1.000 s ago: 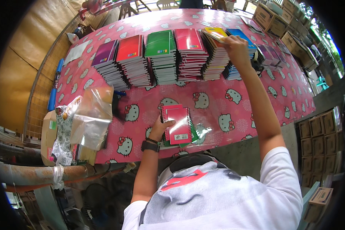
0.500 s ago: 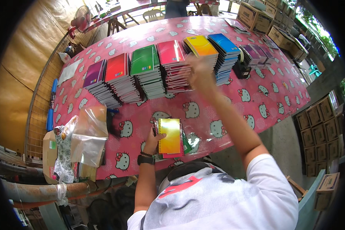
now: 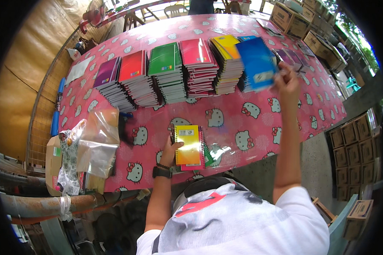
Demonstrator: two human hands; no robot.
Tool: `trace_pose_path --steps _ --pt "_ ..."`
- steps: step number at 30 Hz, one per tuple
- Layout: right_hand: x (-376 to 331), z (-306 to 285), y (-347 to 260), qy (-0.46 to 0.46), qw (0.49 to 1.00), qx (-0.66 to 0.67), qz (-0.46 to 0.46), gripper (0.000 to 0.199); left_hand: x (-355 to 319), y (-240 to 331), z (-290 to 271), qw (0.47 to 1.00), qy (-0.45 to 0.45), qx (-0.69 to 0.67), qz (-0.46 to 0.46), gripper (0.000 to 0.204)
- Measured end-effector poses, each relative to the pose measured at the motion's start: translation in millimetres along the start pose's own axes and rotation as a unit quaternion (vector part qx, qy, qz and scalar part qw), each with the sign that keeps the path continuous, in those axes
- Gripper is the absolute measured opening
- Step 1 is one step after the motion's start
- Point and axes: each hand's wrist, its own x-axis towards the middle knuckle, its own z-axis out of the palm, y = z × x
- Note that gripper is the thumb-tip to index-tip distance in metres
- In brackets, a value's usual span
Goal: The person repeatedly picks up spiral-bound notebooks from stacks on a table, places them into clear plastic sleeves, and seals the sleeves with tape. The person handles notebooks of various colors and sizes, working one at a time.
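The fingers of your right hand (image 3: 288, 83) are closed at the right edge of a blue notebook (image 3: 256, 61), which is tilted in front of and above the blue stack (image 3: 247, 38). The thumb of your left hand (image 3: 169, 154) is pressed over the left edge of a yellow notebook (image 3: 187, 155); below it a pink notebook (image 3: 190, 168) and a green notebook (image 3: 209, 158) are showing out. This small pile lies low over the counter (image 3: 261, 123), near your body.

I judge the step in hand as the picking of one blue notebook, while your left hand keeps the pile together. The next move calls for a secure pinch and a path free of the yellow stack (image 3: 230, 74), whose corner is very near. Farther left stand the pink stack (image 3: 199, 70), the green stack (image 3: 167, 78), the red stack (image 3: 138, 80) and the purple stack (image 3: 110, 87).

The blue notebook and your right fingertips are blurred, so the exact contact is difficult to see. The notebook hides most of the blue stack. Your left fingers are under the pile, out of sight, and I cannot tell how many notebooks they hold.
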Motion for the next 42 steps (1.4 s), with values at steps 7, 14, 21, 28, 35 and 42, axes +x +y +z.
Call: trace_pose_path --steps 7,14,21,28,35,42 --pt "-209.4 86.2 58.4 -0.393 0.885 -0.14 0.206 0.054 -11.4 13.5 35.5 0.998 0.037 0.027 0.049 0.064" --pt "-170.5 78.7 27.7 -0.381 0.86 0.221 0.259 0.084 -36.4 51.9 70.6 0.985 -0.011 0.074 0.154 0.073" --pt "-173.0 87.2 74.5 -0.404 0.869 0.231 0.166 0.099 -15.9 12.5 58.2 0.973 -0.077 0.128 0.177 0.094" --pt "-176.6 103.0 64.8 -0.406 0.869 0.226 0.171 0.09 -18.6 5.8 60.0 0.961 -0.045 0.156 0.225 0.092" --pt "-175.4 98.6 64.5 -0.452 0.862 0.159 0.167 0.083 -9.3 -15.3 47.1 0.956 -0.006 0.199 0.214 0.077" --pt "-127.2 49.8 144.9 -0.239 0.961 -0.136 -0.004 0.032 11.4 24.9 75.8 0.998 0.034 0.006 0.058 0.064"
